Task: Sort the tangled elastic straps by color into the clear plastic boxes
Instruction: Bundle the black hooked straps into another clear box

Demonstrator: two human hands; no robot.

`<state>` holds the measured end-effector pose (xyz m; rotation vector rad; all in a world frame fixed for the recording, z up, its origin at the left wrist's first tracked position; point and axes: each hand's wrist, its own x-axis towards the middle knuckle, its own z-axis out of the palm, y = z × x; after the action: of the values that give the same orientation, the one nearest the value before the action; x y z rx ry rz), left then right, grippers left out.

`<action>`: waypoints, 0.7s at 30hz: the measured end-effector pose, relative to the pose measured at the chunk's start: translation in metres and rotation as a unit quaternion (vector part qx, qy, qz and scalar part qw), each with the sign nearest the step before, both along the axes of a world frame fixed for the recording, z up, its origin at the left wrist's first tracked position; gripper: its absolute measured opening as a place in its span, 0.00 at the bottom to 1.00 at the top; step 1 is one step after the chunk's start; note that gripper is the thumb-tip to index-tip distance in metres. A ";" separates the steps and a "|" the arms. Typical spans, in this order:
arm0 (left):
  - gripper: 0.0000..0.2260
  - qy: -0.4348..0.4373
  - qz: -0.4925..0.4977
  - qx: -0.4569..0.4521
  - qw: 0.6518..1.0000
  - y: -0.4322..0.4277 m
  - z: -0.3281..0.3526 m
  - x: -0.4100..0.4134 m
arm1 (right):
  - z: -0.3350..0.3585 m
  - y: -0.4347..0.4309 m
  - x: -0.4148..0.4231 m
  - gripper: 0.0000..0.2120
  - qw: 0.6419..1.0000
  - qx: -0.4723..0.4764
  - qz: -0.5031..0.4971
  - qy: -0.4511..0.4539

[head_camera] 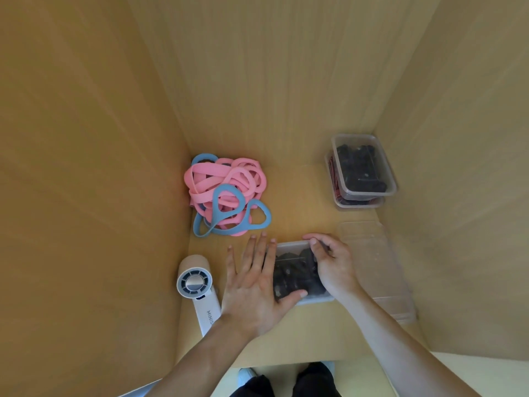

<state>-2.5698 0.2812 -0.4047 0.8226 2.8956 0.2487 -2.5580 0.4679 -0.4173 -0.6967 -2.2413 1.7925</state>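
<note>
This is an indoor desk booth, like a study carrel or office cubicle. A light wood-laminate desk (297, 207) is walled on three sides by tall matching panels (86, 167). A white handheld fan (194, 282) lies on it, clear plastic boxes (362, 167) are stacked in one corner, and pale floor (472, 376) shows below.

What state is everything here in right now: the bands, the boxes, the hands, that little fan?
Strap pile: pink and blue, tangled, unsorted.
Near clear box: holds black items, both hands on it.
Left hand: flat, fingers straight, resting on that box.
Right hand: fingers curled round its far corner.
Stacked boxes: top holds black items, lower red ones.
Empty clear box: empty, beside right hand.
Handheld fan: lying down; running or not, cannot tell.
</note>
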 end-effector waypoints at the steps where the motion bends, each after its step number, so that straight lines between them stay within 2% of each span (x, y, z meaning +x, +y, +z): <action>1: 0.50 -0.002 -0.004 -0.002 1.000 0.000 0.000 -0.001 | -0.001 0.001 -0.001 0.12 1.000 -0.012 -0.003 -0.004; 9: 0.53 0.016 -0.004 0.013 1.000 0.002 0.000 -0.003 | -0.007 0.002 -0.003 0.10 0.998 -0.017 0.013 -0.050; 11: 0.54 0.011 -0.002 0.020 1.000 0.001 0.000 -0.003 | -0.005 0.002 -0.002 0.10 0.998 0.030 0.028 -0.051; 13: 0.56 -0.001 -0.006 0.034 0.999 -0.001 0.001 -0.003 | -0.002 0.001 -0.001 0.09 0.990 0.121 0.054 -0.050; 15: 0.58 -0.016 -0.013 0.051 0.998 -0.004 0.001 -0.004 | 0.006 0.000 0.003 0.11 0.961 0.259 0.093 -0.022; 17: 0.58 -0.024 -0.024 0.066 0.997 -0.006 0.001 -0.005 | 0.016 -0.004 0.010 0.10 0.919 0.360 0.151 0.048; 19: 0.57 -0.027 -0.032 0.089 0.995 -0.006 0.003 -0.006 | 0.026 -0.008 0.021 0.06 0.899 0.370 0.220 0.080; 21: 0.55 -0.036 -0.040 0.110 0.993 -0.006 0.004 -0.008 | 0.030 -0.007 0.032 0.09 0.889 0.351 0.290 0.059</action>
<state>-2.5774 0.2755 -0.4007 0.9379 2.7947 0.5846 -2.5257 0.4609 -0.3877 0.2427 -2.9053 0.9615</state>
